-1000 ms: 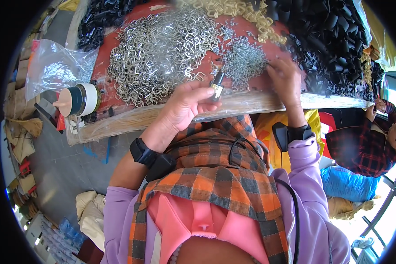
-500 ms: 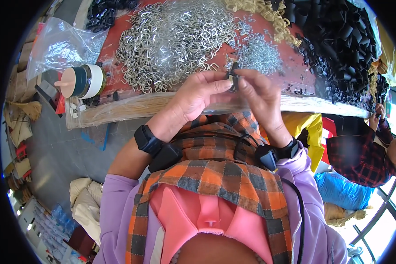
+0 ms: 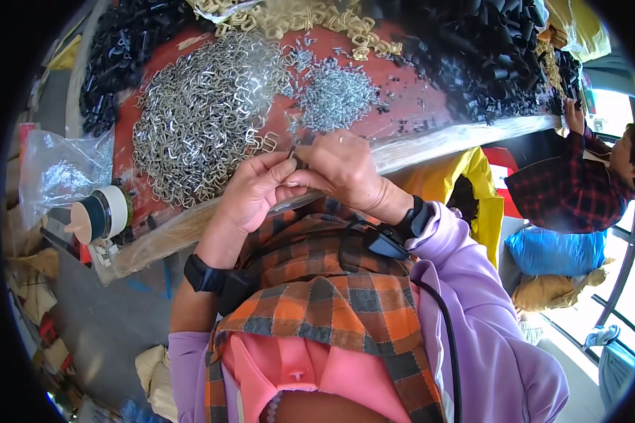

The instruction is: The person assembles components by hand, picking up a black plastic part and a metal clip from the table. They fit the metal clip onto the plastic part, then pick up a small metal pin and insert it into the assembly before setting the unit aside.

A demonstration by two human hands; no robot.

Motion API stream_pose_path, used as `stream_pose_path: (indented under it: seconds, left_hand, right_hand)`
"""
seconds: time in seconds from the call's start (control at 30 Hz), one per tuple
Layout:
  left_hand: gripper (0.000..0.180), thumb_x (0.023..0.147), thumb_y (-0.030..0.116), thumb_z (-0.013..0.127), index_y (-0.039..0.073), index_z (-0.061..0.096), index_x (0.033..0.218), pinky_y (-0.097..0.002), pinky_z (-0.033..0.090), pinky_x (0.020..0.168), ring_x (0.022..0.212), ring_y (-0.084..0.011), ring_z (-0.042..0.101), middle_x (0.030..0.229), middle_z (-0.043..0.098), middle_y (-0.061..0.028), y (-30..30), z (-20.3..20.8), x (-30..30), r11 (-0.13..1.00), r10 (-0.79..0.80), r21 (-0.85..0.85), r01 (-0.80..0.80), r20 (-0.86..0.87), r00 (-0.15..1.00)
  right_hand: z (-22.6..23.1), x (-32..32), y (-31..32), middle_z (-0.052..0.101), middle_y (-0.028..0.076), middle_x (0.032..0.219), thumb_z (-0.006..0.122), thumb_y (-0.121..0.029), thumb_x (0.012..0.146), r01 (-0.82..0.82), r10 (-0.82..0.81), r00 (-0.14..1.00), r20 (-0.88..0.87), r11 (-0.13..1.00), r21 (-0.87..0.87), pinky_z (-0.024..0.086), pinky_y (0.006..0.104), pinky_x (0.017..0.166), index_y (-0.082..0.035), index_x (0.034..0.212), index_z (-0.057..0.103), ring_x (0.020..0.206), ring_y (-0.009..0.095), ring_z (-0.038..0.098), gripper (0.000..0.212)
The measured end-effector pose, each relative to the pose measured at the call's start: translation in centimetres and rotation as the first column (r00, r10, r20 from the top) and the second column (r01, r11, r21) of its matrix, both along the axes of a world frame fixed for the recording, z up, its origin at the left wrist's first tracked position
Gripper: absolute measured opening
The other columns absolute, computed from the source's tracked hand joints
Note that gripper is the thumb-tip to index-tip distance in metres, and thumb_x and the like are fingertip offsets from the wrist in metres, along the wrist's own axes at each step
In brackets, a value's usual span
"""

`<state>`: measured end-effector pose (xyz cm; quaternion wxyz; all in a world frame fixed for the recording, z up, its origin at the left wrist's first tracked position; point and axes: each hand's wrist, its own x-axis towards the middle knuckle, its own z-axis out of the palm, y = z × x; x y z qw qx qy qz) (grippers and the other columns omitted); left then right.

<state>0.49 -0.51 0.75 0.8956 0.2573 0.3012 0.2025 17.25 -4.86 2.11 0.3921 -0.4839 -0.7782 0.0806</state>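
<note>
A worktable [image 3: 388, 125] with a worn red top carries several loose piles, its near edge [image 3: 152, 257] pale and wrapped in clear film. A broad mound of silver metal loops [image 3: 197, 120] fills the left middle, with a smaller heap of tiny silver pieces [image 3: 336, 95] just to its right. Gold-coloured loops [image 3: 310, 27] lie along the far side. Black parts [image 3: 487, 49] cover the far right, more black pieces [image 3: 120, 60] the far left, and a banded jar [image 3: 115, 211] sits at the near left corner

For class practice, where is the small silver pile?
In the head view's upper middle, the small pile lies just beyond the right hand, right of the bigger silver pile.
</note>
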Motion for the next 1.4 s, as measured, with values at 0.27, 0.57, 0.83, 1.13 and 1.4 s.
stream_pose_path:
  seconds: [0.27, 0.57, 0.83, 1.13, 1.4]
  left_hand:
    - [0.019, 0.080, 0.015, 0.051, -0.001, 0.053, 0.089, -0.0228, 0.049, 0.057, 0.065, -0.0116, 0.056, 0.077, 0.056, -0.0072, -0.2, 0.9, 0.1, 0.996, -0.011, 0.083, 0.017, -0.060, 0.998]
    - [0.023, 0.080, 0.014, 0.050, -0.002, 0.049, 0.096, -0.0202, 0.048, 0.055, 0.064, -0.0113, 0.055, 0.080, 0.056, -0.0087, -0.5, 1.2, 0.3, 0.985, -0.011, 0.168, 0.026, -0.093, 0.996]
    - [0.030, 0.079, 0.012, 0.052, -0.001, 0.044, 0.105, -0.0207, 0.047, 0.060, 0.069, -0.0101, 0.054, 0.085, 0.055, -0.0083, -0.3, 0.7, 0.3, 0.995, 0.015, 0.105, -0.004, -0.104, 0.994]
    - [0.027, 0.078, 0.013, 0.054, -0.001, 0.049, 0.101, -0.0172, 0.038, 0.052, 0.059, -0.0063, 0.045, 0.073, 0.050, -0.0011, -0.3, 0.4, 0.1, 0.994, 0.011, 0.108, -0.005, -0.059, 0.998]
    - [0.025, 0.077, 0.013, 0.056, -0.002, 0.052, 0.097, -0.0171, 0.035, 0.047, 0.053, -0.0057, 0.042, 0.064, 0.048, 0.0003, -0.5, 0.7, 0.2, 0.972, -0.035, 0.228, 0.062, -0.123, 0.992]
  right_hand:
    - [1.4, 3.5, 0.1, 0.044, 0.004, 0.056, 0.064, -0.012, 0.065, 0.201, -0.263, 0.922, 0.284, 0.952, 0.229, 0.037, 0.0315, 0.046, -0.007, 0.075, 0.054, 0.050, 0.020, 0.046, 0.015]
    - [-0.9, 24.9, 7.1, 0.055, 0.006, 0.093, 0.055, -0.024, 0.071, 0.648, -0.657, 0.424, 0.623, 0.701, 0.297, 0.038, 0.0389, 0.073, -0.014, 0.099, 0.053, 0.090, 0.028, 0.049, 0.029]
    - [0.3, 25.8, 6.6, 0.055, 0.005, 0.095, 0.055, -0.037, 0.071, 0.704, -0.516, 0.266, 0.814, 0.681, 0.201, 0.034, 0.0411, 0.079, -0.014, 0.103, 0.051, 0.097, 0.027, 0.045, 0.040]
    - [4.0, 10.5, 0.4, 0.056, 0.011, 0.079, 0.066, -0.022, 0.062, 0.193, -0.142, 0.973, 0.179, 0.931, -0.309, 0.042, 0.0306, 0.066, -0.001, 0.087, 0.057, 0.071, 0.022, 0.054, 0.034]
    - [2.8, 3.4, -0.4, 0.054, 0.011, 0.074, 0.070, -0.019, 0.057, -0.135, 0.117, 0.991, -0.067, 0.878, -0.460, 0.042, 0.0301, 0.061, 0.000, 0.086, 0.055, 0.069, 0.023, 0.053, 0.038]
